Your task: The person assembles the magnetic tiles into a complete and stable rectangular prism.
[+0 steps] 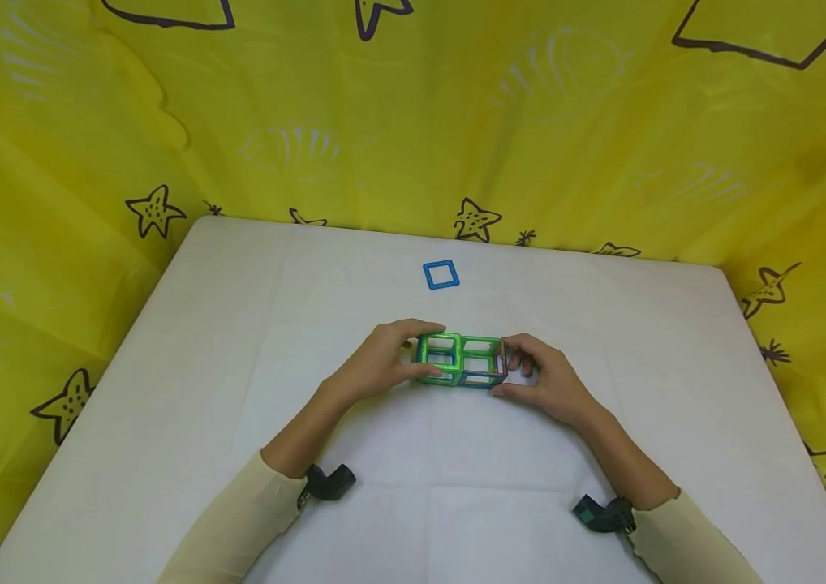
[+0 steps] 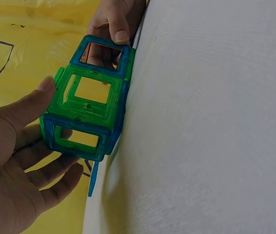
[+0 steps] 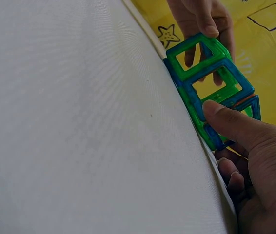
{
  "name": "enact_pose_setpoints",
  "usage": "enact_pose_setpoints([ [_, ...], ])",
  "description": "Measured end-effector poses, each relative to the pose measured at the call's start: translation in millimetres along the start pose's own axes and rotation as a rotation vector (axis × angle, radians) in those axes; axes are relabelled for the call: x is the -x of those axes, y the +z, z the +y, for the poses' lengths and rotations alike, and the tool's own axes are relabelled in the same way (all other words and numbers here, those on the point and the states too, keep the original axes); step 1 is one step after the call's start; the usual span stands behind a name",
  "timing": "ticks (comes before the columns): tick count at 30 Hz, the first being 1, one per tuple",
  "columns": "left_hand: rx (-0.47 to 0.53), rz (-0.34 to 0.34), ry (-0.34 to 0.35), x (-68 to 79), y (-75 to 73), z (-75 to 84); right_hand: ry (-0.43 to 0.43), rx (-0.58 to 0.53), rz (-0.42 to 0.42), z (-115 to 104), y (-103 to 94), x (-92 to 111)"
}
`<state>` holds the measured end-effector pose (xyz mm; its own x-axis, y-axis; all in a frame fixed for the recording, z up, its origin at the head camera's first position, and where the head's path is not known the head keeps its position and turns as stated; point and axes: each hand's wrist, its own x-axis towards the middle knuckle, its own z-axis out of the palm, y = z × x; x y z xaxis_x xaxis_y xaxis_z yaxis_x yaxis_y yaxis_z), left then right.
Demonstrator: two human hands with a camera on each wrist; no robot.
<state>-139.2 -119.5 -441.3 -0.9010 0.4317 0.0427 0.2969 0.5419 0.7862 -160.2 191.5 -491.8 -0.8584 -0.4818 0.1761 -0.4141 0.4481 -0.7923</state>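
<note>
On the table sits a block of magnetic tiles [image 1: 460,358], two open-framed cubes side by side in green and blue square frames. My left hand [image 1: 376,362] grips its left end, thumb on the near side and fingers on the far side. At the right end my right hand [image 1: 550,378] holds the block between thumb and fingers, with the thumb pressed on a blue frame [image 3: 247,85] in the right wrist view. A strip of orange shows at that end, partly hidden by the blue frames. The left wrist view shows the block's blue end frame [image 2: 107,141] beside the left fingers.
A single blue square tile [image 1: 428,276] lies flat behind the block, toward the back of the table. The white-covered table [image 1: 296,324] reaches a yellow curtain [image 1: 413,105] with sea-creature drawings at the back and sides. Black wrist cameras [image 1: 331,483] sit at both sleeves.
</note>
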Motion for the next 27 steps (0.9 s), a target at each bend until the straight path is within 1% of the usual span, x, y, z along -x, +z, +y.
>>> enact_pose_setpoints([
  [18, -0.004, 0.005, 0.008, -0.1, 0.1, 1.1, 0.000, 0.002, -0.001, 0.5, -0.3, -0.5],
  [23, -0.004, -0.004, 0.003, 0.1, 0.2, 1.4, 0.003, 0.003, -0.001, 0.2, -0.4, 0.3],
  [27, -0.005, -0.012, -0.012, 0.3, -2.8, 1.7, 0.002, 0.004, 0.002, 0.3, -0.3, 0.1],
])
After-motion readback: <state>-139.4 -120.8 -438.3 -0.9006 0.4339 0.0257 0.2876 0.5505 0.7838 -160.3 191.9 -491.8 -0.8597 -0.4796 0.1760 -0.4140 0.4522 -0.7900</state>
